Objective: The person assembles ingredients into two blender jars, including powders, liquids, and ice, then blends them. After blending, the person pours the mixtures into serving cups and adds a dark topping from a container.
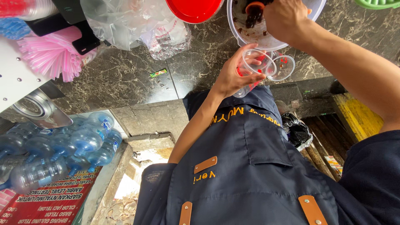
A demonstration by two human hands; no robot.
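A dark apron (250,166) fills the near field at 6 o'clock. Above it, a clear plastic cup (255,66) is held tilted over the bench edge, the left hand (233,77) wrapped round its wall in a closed grip. A second clear cup (283,66) sits just beside it at 3 o'clock. At 12 o'clock the right hand (285,18) is closed on a small dark ladle (254,12) inside a white bowl (266,39) smeared with dark filling. A spill onto the apron is judged possible, since the cup is tilted and thin-walled. The bench (125,79) is dark veined stone; pink straws (50,52), plastic bags (133,25) and a red lid (193,10) lie farther off. Water bottles (54,146) are stacked at 8 o'clock.
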